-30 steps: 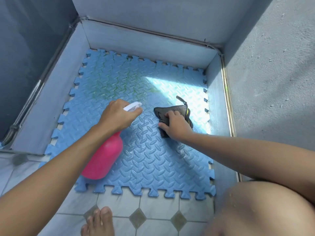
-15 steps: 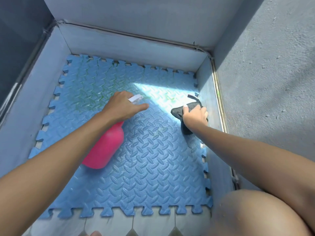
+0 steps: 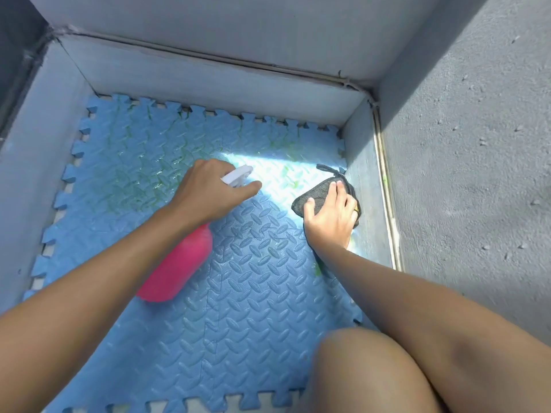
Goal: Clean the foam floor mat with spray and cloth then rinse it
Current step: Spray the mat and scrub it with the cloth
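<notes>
A blue foam floor mat (image 3: 244, 308) with a raised tread pattern and jigsaw edges lies on the floor in a walled corner. Green smears and wet shine cover its far half. My left hand (image 3: 208, 193) grips the white trigger head of a pink spray bottle (image 3: 179, 266), which is tilted with its nozzle pointing right over the mat. My right hand (image 3: 331, 216) presses flat on a dark grey cloth (image 3: 316, 195) at the mat's right edge, close to the low wall.
Low grey walls (image 3: 208, 81) box the mat in at the back, left and right. A rough grey surface (image 3: 477, 174) rises on the right. My bare knee (image 3: 366, 374) is at the bottom right, over the mat's near corner. Pale floor tiles show along the bottom edge.
My right hand slid the cloth from the mat's middle to its right edge by the wall. The left hand and bottle shifted slightly right, and the view moved forward.
</notes>
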